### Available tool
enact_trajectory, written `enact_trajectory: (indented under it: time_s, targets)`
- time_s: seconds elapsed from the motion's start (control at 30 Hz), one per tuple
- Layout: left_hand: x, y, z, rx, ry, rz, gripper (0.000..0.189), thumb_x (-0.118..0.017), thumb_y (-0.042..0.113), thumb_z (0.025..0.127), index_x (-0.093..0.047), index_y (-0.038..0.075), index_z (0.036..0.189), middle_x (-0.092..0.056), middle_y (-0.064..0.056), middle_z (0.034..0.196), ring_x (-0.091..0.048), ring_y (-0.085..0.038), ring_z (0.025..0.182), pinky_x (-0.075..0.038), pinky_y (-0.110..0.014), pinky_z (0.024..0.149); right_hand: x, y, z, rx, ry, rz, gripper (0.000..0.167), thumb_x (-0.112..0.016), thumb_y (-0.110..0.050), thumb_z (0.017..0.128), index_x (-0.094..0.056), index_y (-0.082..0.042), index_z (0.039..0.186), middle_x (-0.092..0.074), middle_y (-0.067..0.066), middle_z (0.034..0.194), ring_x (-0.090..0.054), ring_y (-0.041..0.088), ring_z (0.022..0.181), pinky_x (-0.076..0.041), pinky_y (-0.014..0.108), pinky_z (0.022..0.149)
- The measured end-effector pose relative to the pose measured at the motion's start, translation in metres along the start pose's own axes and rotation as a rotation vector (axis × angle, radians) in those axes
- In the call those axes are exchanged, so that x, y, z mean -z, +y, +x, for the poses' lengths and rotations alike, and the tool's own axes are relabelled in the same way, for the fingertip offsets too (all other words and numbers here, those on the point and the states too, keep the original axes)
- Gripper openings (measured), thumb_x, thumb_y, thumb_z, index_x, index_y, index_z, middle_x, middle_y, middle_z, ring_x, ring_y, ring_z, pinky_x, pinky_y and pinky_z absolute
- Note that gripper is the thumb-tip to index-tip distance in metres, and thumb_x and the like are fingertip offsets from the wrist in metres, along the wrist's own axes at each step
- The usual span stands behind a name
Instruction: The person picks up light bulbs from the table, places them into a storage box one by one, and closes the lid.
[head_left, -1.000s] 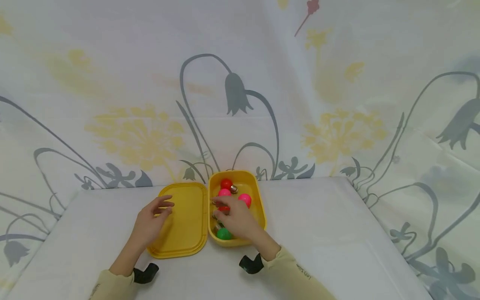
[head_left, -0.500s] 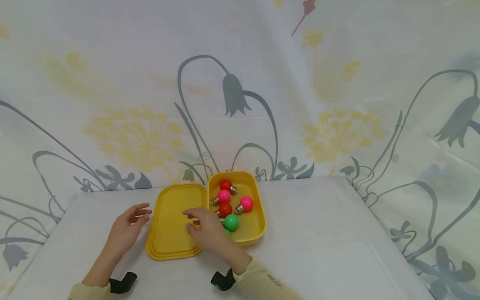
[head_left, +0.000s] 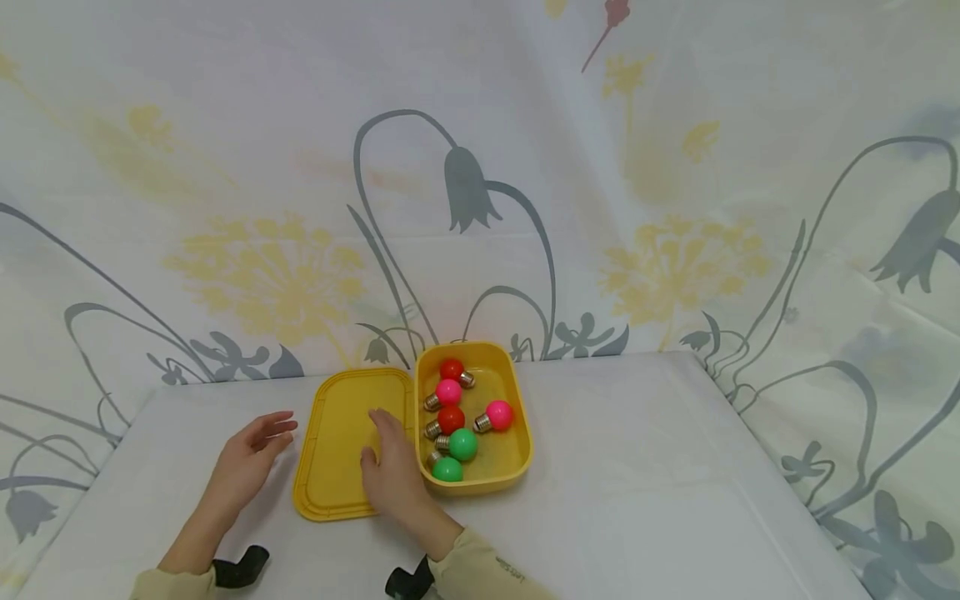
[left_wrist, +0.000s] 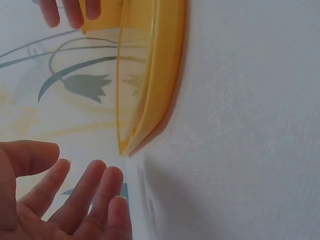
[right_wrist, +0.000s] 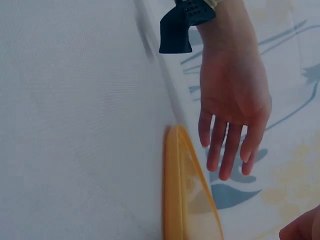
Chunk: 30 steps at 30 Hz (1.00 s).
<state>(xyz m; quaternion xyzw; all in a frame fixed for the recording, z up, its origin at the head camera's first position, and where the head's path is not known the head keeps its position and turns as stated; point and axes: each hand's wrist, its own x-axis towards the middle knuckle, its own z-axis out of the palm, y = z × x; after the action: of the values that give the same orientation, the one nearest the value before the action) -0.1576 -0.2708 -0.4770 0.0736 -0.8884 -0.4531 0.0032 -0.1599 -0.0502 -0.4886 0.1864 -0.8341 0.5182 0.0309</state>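
A yellow plastic box (head_left: 517, 462) lies on the white table with several small coloured light bulbs in it. Along its left side run a red bulb (head_left: 452, 369), a pink bulb (head_left: 448, 391), another red bulb (head_left: 452, 418) and two green ones; a second pink bulb (head_left: 498, 414) lies apart on the right. Left of the box is a flat yellow lid (head_left: 345, 442). My right hand (head_left: 397, 471) is over the lid's right part, fingers extended, nothing seen in it. Left of the lid, my left hand (head_left: 243, 467) holds nothing, its fingers loosely bent, as the left wrist view confirms.
A pale cloth with printed flowers (head_left: 468, 187) rises behind the table's back edge, close behind box and lid. Black wrist mounts (head_left: 242, 567) sit at both cuffs. White tabletop (head_left: 637, 467) extends to the right of the box.
My right hand has moved left from inside the box to over the lid, uncovering the bulbs. My left hand has drawn back leftward off the lid. The right-hand pink bulb has shifted slightly.
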Motion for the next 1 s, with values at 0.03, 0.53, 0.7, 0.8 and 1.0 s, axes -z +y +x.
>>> enact_trajectory:
  time_s: [0.03, 0.53, 0.7, 0.8, 1.0]
  targets:
    - [0.0, 0.0, 0.0, 0.003, -0.008, -0.004, 0.045, -0.05, 0.022, 0.104, -0.046, 0.003, 0.145, -0.055, -0.022, 0.138, -0.051, -0.037, 0.124, -0.047, -0.022, 0.081, -0.002, 0.001, 0.001, -0.016, 0.01, 0.012, 0.047, -0.052, 0.001, 0.098, -0.044, 0.005, 0.144, -0.041, 0.022, 0.149, -0.039, 0.034, 0.138, -0.032, 0.047, 0.111]
    - [-0.009, -0.003, 0.003, 0.044, -0.111, -0.012, 0.051, -0.048, 0.028, 0.105, -0.04, 0.0, 0.147, -0.047, -0.027, 0.143, -0.049, -0.042, 0.127, -0.048, -0.049, 0.095, -0.021, 0.011, 0.009, -0.272, 0.016, -0.079, 0.072, -0.065, -0.027, 0.094, -0.033, -0.001, 0.153, -0.006, 0.023, 0.162, -0.013, 0.037, 0.148, -0.025, 0.047, 0.115]
    - [-0.009, 0.002, 0.001, 0.036, -0.123, -0.018, 0.051, -0.048, 0.027, 0.105, -0.039, -0.002, 0.147, -0.046, -0.028, 0.143, -0.049, -0.042, 0.127, -0.05, -0.045, 0.093, -0.021, 0.01, 0.009, -0.301, -0.003, -0.139, 0.073, -0.065, -0.033, 0.092, -0.036, -0.004, 0.153, -0.003, 0.021, 0.163, -0.018, 0.039, 0.147, -0.029, 0.048, 0.113]
    - [-0.009, 0.002, 0.0, 0.042, -0.127, -0.021, 0.052, -0.048, 0.026, 0.105, -0.039, -0.002, 0.147, -0.045, -0.029, 0.144, -0.048, -0.042, 0.128, -0.05, -0.046, 0.094, -0.02, 0.009, 0.009, -0.299, -0.012, -0.16, 0.072, -0.065, -0.033, 0.092, -0.037, -0.004, 0.152, -0.006, 0.021, 0.163, -0.021, 0.04, 0.146, -0.03, 0.048, 0.113]
    - [-0.012, 0.001, 0.001, 0.069, -0.108, -0.027, 0.052, -0.049, 0.025, 0.105, -0.038, -0.003, 0.147, -0.044, -0.029, 0.144, -0.048, -0.042, 0.127, -0.05, -0.046, 0.095, -0.018, 0.007, 0.01, -0.28, -0.026, -0.195, 0.068, -0.064, -0.034, 0.092, -0.042, -0.005, 0.15, -0.013, 0.02, 0.162, -0.023, 0.041, 0.145, -0.029, 0.048, 0.113]
